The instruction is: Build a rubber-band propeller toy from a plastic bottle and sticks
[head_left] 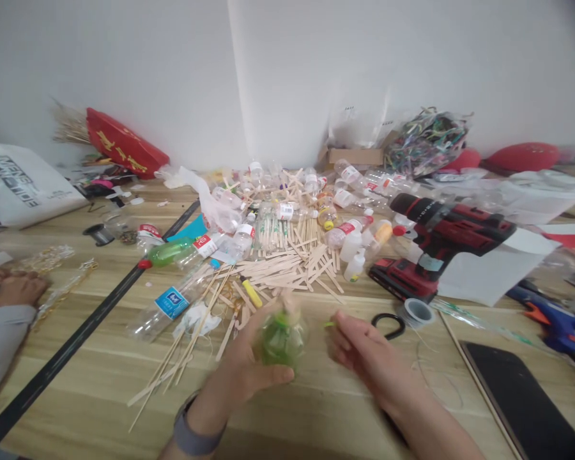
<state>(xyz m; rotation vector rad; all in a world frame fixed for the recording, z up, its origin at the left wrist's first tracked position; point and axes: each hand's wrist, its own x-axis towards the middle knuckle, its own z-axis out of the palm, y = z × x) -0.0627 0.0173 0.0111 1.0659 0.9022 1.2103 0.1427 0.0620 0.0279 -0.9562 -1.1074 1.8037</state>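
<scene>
My left hand (242, 364) is wrapped round a green see-through plastic bottle (282, 345) and holds it above the table. Something pale beige (291, 306) shows at the bottle's top; blur hides what it is. To the right of the bottle, and apart from it, my right hand (359, 351) is closed in a pinch. A small bright green strip (329, 324) sticks out from its fingertips. Just beyond the hands lie a yellow marker (252, 292) and a heap of flat wooden sticks (282, 268).
Many plastic bottles (347, 233) crowd the back. A red and black cordless drill (445, 236) stands right, near black-handled scissors (388, 324), a tape roll (418, 313), a phone (522, 402) and a blue glue gun (553, 319). Another person's hand (19, 291) rests far left.
</scene>
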